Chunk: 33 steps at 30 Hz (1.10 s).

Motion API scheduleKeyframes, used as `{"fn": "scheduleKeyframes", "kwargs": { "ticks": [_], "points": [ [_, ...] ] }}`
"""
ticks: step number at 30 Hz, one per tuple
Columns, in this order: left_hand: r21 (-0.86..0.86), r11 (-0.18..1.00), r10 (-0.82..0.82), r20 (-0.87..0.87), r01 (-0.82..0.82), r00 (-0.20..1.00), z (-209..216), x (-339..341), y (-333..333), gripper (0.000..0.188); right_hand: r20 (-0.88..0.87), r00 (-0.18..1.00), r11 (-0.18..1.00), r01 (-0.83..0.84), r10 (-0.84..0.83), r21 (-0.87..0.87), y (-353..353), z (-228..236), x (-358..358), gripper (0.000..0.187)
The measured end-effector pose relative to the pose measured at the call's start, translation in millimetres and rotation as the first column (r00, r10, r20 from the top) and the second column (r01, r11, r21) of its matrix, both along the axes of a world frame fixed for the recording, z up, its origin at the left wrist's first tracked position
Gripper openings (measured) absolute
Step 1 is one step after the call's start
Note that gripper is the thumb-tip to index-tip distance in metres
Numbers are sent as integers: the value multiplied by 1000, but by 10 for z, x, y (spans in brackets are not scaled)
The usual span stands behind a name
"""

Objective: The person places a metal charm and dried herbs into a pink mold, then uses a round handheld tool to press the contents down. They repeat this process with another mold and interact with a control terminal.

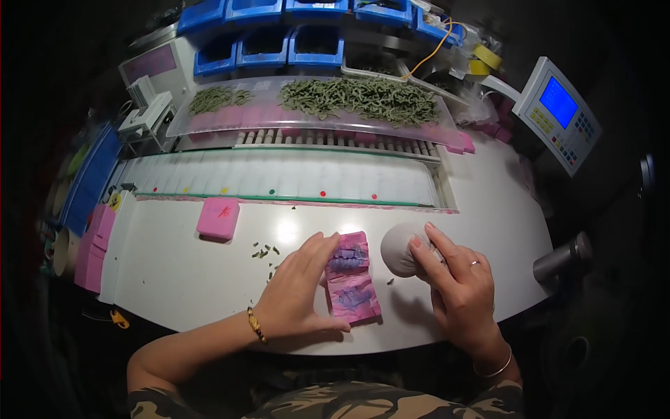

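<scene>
A pink rubber mold [357, 277] lies unfolded on the white table, both bluish, patterned inner faces up. My left hand [300, 283] curves around its left side, fingertips at the far end and thumb at the near end. To the right, my right hand [457, 279] grips a rounded white cloth pouch [403, 251], held a little above the table and beside the mold. The pouch's gathered end is hidden under my fingers. Small green bits [262, 253] are scattered beyond my left hand.
A closed pink block [218, 218] sits at the left. Behind runs a conveyor strip [293, 176] with colored dots, below a clear tray of green pieces [356, 96]. Blue bins [315, 46] line the back. A control panel [560, 112] and metal cylinder [562, 257] stand right.
</scene>
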State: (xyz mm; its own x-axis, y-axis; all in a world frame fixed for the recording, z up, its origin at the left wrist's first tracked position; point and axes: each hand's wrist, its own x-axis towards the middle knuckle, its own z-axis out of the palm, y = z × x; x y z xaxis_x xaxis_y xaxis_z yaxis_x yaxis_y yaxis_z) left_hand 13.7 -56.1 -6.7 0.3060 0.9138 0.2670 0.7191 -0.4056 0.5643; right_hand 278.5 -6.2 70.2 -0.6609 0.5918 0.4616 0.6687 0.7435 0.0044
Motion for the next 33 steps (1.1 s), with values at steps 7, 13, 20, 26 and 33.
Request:
{"fn": "scheduleKeyframes", "kwargs": {
  "ticks": [7, 13, 20, 26, 33],
  "points": [
    [76, 997, -42, 522, 3, 852, 24, 81, 68, 30, 238, 964, 991, 128, -117, -30, 191, -310, 194, 65],
    [-99, 994, 102, 638, -51, 764, -48, -5, 212, 19, -391, 904, 812, -354, 170, -465, 256, -496, -240, 64],
    [-155, 988, 113, 652, -15, 750, -44, -3, 154, 35, -475, 877, 710, -382, 76, -592, 384, -584, -357, 35],
    [9, 997, 59, 509, -74, 859, -80, -35, 187, 37, -537, 843, 732, -385, 31, -562, 344, -689, -419, 34],
    [-220, 975, 162, 649, -21, 743, -73, -64, 209, 49, -579, 811, 621, -415, -79, -665, 330, -755, -452, 37]
  ]
}}
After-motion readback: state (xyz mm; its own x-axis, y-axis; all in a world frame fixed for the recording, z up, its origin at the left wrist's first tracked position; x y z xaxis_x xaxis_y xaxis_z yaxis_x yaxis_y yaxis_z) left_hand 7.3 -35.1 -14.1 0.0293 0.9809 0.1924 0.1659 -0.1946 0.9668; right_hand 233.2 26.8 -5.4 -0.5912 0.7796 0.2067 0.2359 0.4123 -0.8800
